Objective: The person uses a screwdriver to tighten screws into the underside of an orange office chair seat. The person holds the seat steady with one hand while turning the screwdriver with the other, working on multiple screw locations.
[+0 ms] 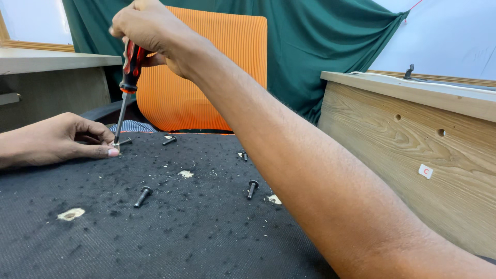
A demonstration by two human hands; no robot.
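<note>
On black fabric [196,227], right hand [150,28] grips screwdriver [126,88]; left hand [62,139] pinches screw [123,141].

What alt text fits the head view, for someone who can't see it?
A right hand holds a red and black screwdriver upright, its tip on a black fabric panel, while the left hand pinches beside the tip. Loose black bolts lie on the panel, with an orange chair back and green cloth behind.

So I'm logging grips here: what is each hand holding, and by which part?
Right hand grips the screwdriver by its red-and-black handle. Left hand pinches something small at the tip; what it is cannot be told.
</note>
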